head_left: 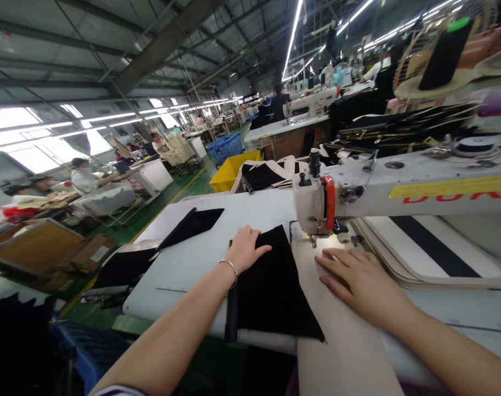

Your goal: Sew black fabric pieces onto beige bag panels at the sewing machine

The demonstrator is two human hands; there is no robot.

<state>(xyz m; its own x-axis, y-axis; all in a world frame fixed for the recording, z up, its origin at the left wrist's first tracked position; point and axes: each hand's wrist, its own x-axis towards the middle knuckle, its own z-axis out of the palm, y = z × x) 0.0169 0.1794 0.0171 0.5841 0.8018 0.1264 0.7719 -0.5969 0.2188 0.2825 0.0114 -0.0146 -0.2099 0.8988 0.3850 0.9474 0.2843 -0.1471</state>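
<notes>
My left hand (245,250), with a bracelet at the wrist, rests on the upper left edge of a black fabric piece (275,291). Its thumb is stretched out across the cloth, apart from the fingers. The black piece has a dark rolled strip along its left side and overlaps a long beige fabric panel (337,341). On that panel lies my right hand (358,280), palm down with fingers extended, just right of the presser foot (314,241). The panel runs under the head of a white sewing machine (316,203) and hangs over the front edge.
Beige panels with a black stripe (432,247) are stacked behind my right hand. Another black piece (192,225) lies on the left of the table (184,286). Beyond stand a yellow crate (234,170) and a blue basket (226,147). Black zippered pieces (399,129) pile up behind the machine.
</notes>
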